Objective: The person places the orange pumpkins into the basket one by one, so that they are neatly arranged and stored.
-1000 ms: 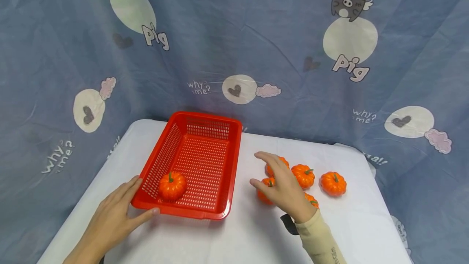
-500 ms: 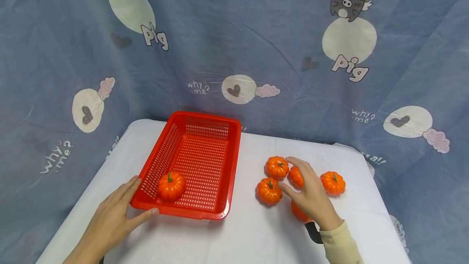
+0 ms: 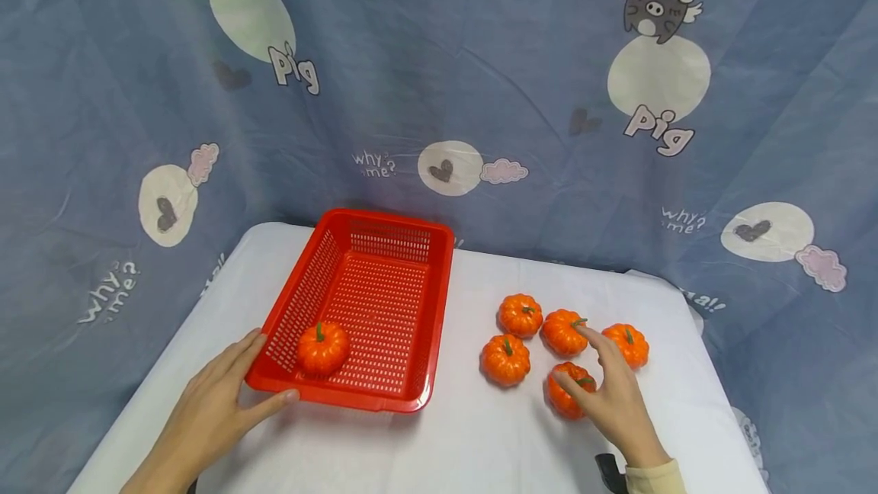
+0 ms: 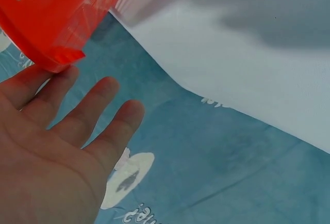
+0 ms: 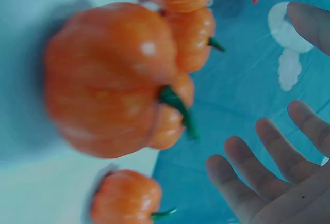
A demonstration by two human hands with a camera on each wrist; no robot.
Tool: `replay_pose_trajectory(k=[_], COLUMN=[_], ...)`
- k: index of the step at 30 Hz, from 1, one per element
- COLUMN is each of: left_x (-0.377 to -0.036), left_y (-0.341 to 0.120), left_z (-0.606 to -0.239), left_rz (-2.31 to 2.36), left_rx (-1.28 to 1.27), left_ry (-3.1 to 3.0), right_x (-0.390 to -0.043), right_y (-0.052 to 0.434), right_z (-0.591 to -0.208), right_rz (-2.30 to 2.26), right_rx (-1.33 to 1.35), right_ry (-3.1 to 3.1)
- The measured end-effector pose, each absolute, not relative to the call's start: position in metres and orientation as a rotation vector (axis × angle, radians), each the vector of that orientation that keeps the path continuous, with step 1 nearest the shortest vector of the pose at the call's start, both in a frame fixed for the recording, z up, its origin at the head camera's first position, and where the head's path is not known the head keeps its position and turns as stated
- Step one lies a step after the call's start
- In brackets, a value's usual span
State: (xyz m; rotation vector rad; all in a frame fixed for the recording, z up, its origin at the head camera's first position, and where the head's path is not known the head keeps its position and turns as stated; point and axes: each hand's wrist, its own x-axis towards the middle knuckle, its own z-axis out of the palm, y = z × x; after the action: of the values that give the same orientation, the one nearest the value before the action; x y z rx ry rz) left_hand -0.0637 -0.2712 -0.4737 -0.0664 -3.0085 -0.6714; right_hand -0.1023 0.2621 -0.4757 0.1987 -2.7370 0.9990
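My left hand (image 3: 213,406) lies at the near left corner of a red plastic basket (image 3: 384,303). Its straight fingers touch the rim, with the thumb along the front edge. One small orange pumpkin (image 3: 322,351) with a green stem sits inside the basket, near its front left. To the right, my right hand (image 3: 620,406) hovers with spread fingers above the nearest loose pumpkin (image 3: 562,399), partly overlapping it. In the right wrist view that pumpkin (image 5: 108,84) looms large, and a gap shows between it and the fingers (image 5: 268,177).
Around the right hand several more pumpkins lie on the white table (image 3: 453,441): a left one (image 3: 505,360), a back one (image 3: 520,315), a middle one (image 3: 564,332) and a far right one (image 3: 626,345). Behind hangs a blue printed cloth (image 3: 384,59).
My right hand has moved right and toward the front, from over the left pumpkins to the nearest one, uncovering the others. The left hand and basket stay put.
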Motion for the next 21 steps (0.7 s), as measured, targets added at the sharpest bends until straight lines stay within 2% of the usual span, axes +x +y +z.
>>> replay_pose_trajectory(k=[15,21], left_x=[-0.062,-0.063], left_y=[-0.271,-0.272], left_z=[-0.476,-0.474], left_rz=[-0.687,-0.69], left_rx=[-0.058,-0.06], left_ry=[-2.998,-2.998], right_x=[-0.088,-0.088], right_y=[0.284,0.285], right_z=[-0.496,-0.504], right_rz=[0.993,1.031], right_rx=[-0.201,-0.264], right_ry=[-3.016,-3.102])
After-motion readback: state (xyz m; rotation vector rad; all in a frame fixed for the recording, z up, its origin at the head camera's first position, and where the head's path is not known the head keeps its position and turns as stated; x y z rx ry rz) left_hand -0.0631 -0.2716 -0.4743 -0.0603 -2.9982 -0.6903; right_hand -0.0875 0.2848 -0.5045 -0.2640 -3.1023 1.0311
